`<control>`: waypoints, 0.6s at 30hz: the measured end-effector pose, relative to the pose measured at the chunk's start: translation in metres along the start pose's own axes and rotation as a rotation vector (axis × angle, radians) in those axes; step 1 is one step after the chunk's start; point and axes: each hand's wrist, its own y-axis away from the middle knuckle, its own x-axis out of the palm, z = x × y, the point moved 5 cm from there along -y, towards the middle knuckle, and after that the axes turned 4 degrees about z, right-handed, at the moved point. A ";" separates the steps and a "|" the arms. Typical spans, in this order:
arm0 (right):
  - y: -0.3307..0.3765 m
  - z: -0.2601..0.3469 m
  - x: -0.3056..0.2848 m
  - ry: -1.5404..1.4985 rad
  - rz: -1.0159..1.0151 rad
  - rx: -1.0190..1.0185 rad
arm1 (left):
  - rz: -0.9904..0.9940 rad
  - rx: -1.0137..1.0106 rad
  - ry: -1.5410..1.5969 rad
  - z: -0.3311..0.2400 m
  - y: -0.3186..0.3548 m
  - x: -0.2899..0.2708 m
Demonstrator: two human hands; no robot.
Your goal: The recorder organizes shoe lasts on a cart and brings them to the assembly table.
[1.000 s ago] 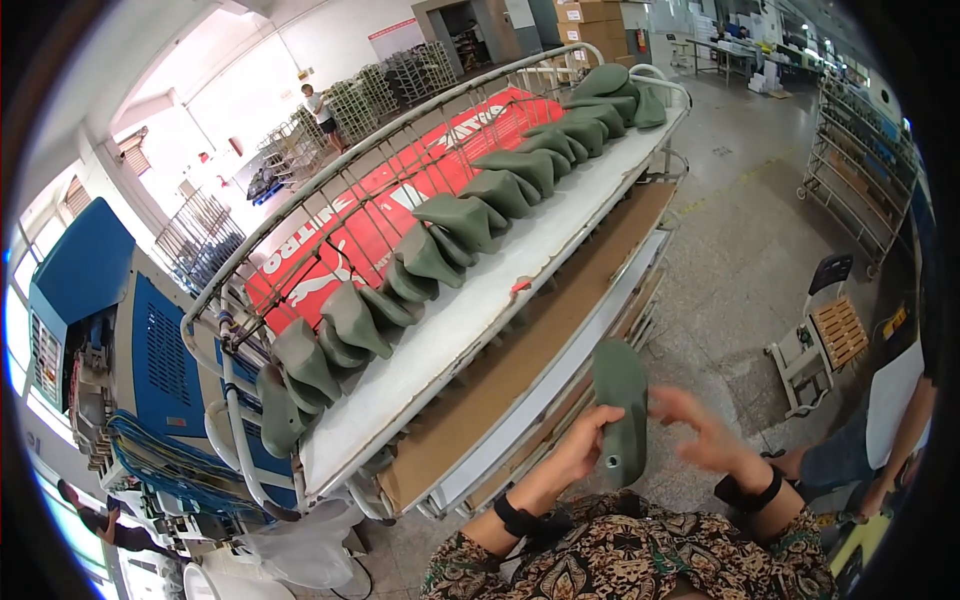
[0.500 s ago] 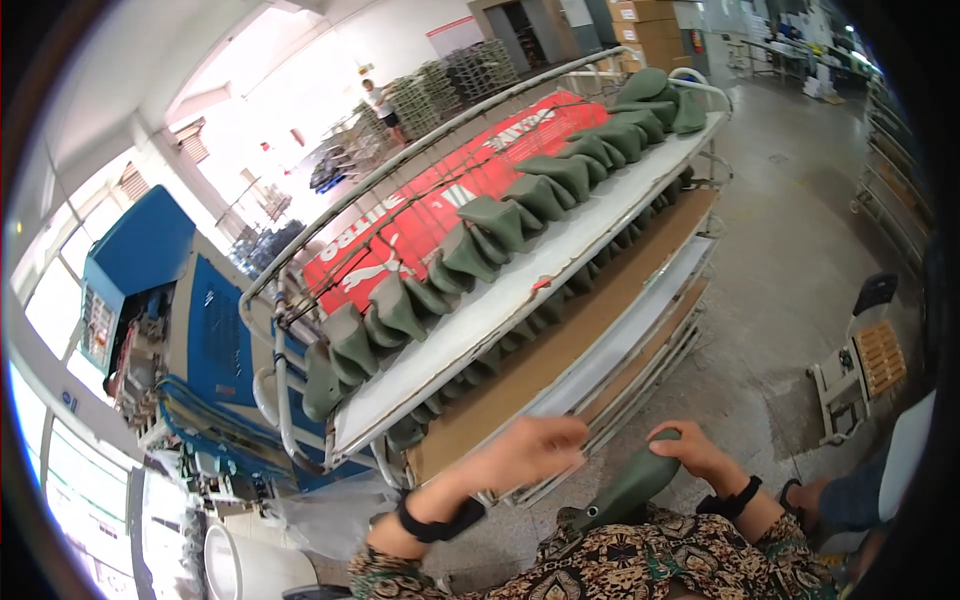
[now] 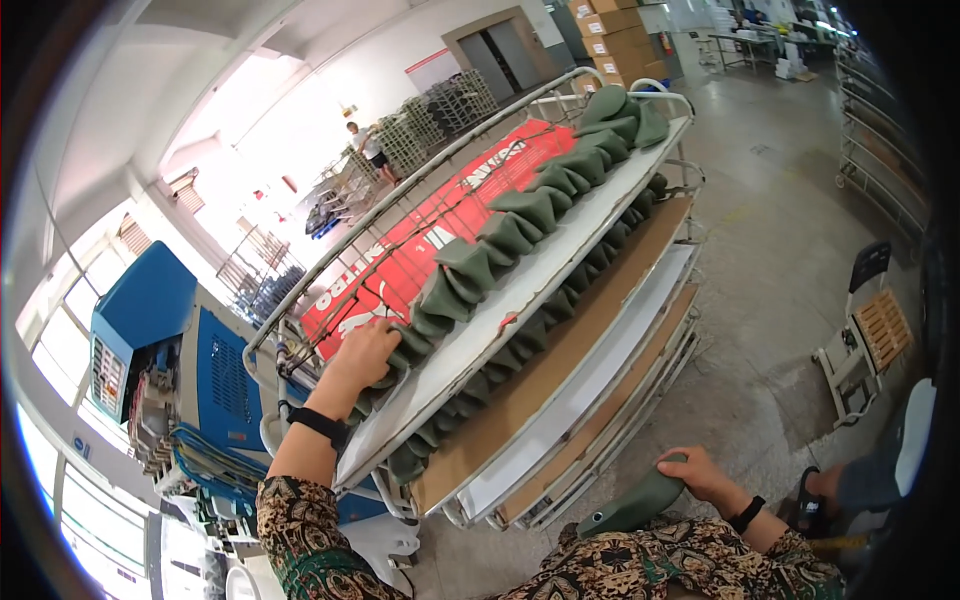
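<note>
My right hand (image 3: 697, 474) is closed round one end of a dark green shoe last (image 3: 638, 503), held low in front of my body. A small metal-rimmed hole shows near its other end. My left arm reaches out to the top shelf of a rack (image 3: 465, 350). There my left hand (image 3: 366, 356) grips a green shoe last (image 3: 408, 348) in the row, its fingers curled over it. Part of that last is hidden by the hand. More green shoe lasts (image 3: 530, 207) stand side by side along the shelf.
Lower boards (image 3: 560, 390) of the rack hold more lasts. A red printed sheet (image 3: 400, 260) lies behind the top row. At left stands a blue machine (image 3: 215, 370); at right, a slatted chair (image 3: 880, 328) and another person's leg (image 3: 860, 485). Stacked cartons (image 3: 612, 45) are farther back.
My left hand has moved from beside the held last, away and to the left, onto a last on the top shelf. My right hand keeps its last, now tilted flatter.
</note>
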 end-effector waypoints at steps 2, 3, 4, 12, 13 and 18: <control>-0.005 0.000 -0.003 0.000 0.003 -0.007 | -0.049 -0.133 0.110 0.020 -0.007 -0.015; -0.008 -0.002 -0.006 0.019 0.033 0.043 | -0.012 -0.225 0.157 0.028 -0.006 -0.017; -0.006 -0.006 -0.004 0.035 0.065 0.097 | -0.011 -0.215 0.153 0.029 -0.007 -0.018; -0.004 -0.001 0.016 0.218 0.133 0.085 | -0.100 -0.463 0.162 0.046 0.008 -0.039; -0.003 -0.001 0.019 0.217 0.143 0.084 | -0.202 -0.452 0.267 0.041 0.011 -0.061; -0.016 -0.034 0.028 0.120 0.126 0.181 | -0.753 -0.292 0.302 -0.004 0.014 -0.169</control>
